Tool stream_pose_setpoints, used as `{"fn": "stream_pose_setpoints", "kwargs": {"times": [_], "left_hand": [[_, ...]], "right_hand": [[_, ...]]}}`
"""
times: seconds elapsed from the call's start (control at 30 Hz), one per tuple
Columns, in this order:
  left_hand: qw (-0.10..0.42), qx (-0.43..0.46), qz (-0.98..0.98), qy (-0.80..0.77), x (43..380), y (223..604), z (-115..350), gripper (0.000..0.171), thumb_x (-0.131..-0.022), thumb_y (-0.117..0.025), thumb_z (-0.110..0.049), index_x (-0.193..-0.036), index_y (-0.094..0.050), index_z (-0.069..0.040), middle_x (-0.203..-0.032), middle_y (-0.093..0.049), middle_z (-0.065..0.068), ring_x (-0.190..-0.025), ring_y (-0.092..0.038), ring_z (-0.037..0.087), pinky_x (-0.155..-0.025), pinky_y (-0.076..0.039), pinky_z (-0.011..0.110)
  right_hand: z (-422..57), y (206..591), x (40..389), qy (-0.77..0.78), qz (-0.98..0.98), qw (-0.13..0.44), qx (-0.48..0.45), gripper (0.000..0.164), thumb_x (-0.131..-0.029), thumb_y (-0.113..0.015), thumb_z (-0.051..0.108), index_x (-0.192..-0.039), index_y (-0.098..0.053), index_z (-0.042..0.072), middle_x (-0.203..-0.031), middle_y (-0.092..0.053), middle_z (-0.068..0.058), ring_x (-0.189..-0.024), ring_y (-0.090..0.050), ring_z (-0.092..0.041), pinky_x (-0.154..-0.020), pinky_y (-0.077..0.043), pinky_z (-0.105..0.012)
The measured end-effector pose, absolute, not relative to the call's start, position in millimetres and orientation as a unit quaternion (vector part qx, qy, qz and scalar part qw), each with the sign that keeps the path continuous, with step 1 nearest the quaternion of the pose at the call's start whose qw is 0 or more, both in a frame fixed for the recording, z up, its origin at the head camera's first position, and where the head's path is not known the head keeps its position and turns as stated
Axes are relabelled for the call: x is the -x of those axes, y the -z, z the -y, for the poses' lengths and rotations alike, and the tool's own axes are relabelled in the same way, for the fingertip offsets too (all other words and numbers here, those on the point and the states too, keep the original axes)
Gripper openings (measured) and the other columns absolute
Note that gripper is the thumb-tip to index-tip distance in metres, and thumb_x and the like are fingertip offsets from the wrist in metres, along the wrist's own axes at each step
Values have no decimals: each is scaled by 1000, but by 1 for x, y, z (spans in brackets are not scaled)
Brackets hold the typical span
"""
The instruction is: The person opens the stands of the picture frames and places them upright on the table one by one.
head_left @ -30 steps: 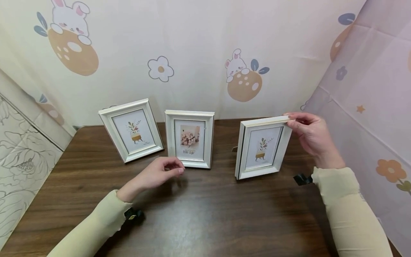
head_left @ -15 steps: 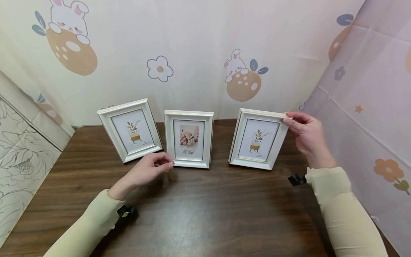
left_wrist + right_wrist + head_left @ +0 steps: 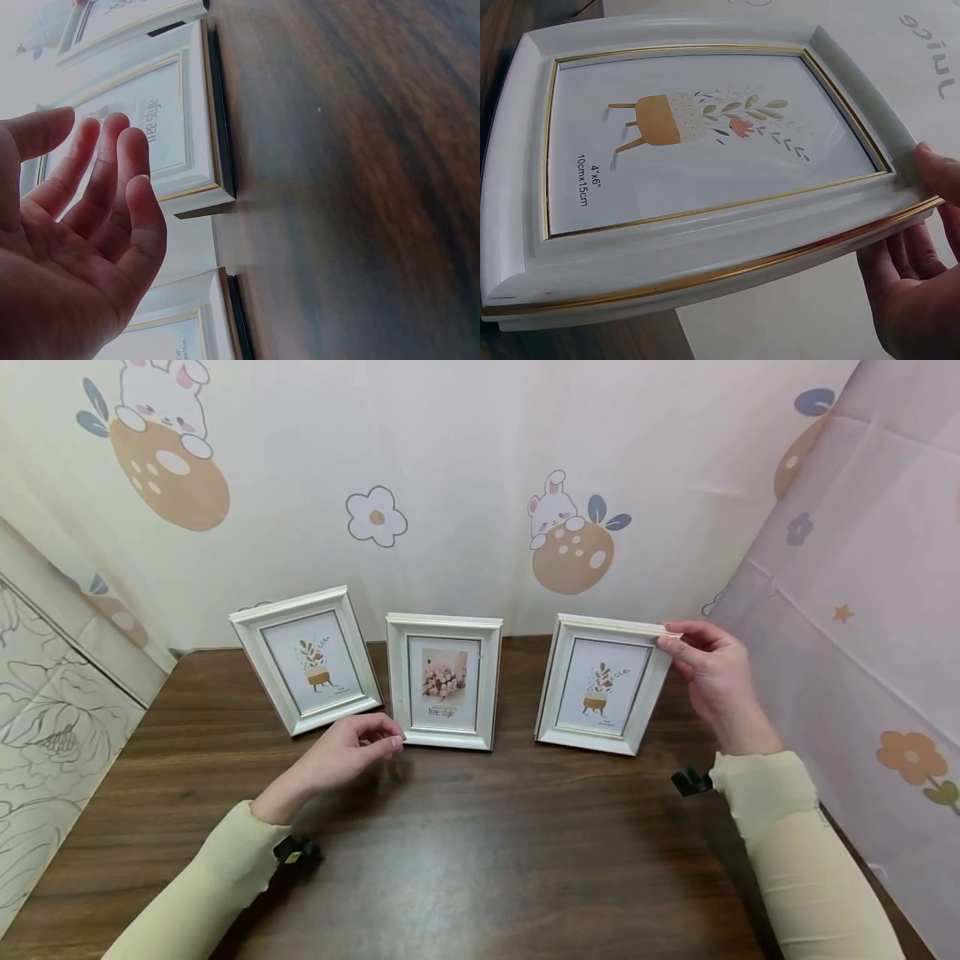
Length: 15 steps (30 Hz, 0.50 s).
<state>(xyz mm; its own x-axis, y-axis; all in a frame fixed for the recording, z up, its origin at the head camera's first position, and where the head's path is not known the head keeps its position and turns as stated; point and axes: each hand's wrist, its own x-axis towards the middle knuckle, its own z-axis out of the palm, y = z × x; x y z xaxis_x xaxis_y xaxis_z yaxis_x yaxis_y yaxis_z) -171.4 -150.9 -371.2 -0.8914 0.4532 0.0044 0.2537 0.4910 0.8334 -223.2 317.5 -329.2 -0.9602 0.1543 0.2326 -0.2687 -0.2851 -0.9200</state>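
Three white picture frames with gold inner edging stand upright on the brown wooden table. My right hand pinches the upper right corner of the right picture frame, thumb in front and fingers behind, as the right wrist view also shows. That frame holds a print of a plant in a mustard pot. My left hand hovers with loosely bent fingers before the lower left corner of the middle picture frame, which reads "free style"; nothing is in its grasp. Tilted to one side, the left picture frame stands beyond that hand.
Behind the table hangs a pale curtain printed with bunnies and flowers. Another printed cloth closes off the right side. Black straps with small devices sit at both wrists.
The right picture frame has been turned to face forward and shifted slightly back and left by my right hand. My left hand has drawn back a little to the left.
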Motion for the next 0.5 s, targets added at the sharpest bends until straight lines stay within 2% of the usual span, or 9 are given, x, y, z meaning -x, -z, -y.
{"fn": "stream_pose_setpoints", "kwargs": {"times": [0.2,0.4,0.5], "left_hand": [[108,-205,-861,-452,167,361,148,7,-92,-59,-12,-94,-64,-8,-84,-64,14,-75,-59,20,-66,-48,29],[102,-200,-856,-466,181,384,155,10,-92,-61,-16,-96,-64,-8,-88,-64,13,-79,-61,26,-67,-48,31],[96,-209,-852,-471,186,392,157,15,-91,-62,-21,-97,-65,-8,-89,-65,11,-80,-60,22,-68,-48,30]], "right_hand": [[-317,332,221,-793,585,153,-72,23,-77,-68,-14,-99,-68,-7,-92,-68,-9,-77,-60,-14,-60,-50,-20],[-317,331,216,-762,611,205,-66,29,-74,-71,-14,-101,-65,-7,-89,-65,-6,-78,-56,-14,-64,-49,-17],[-317,331,212,-745,621,240,-43,28,-71,-73,-13,-97,-64,-6,-86,-62,-6,-80,-55,-14,-66,-48,-16]]}}
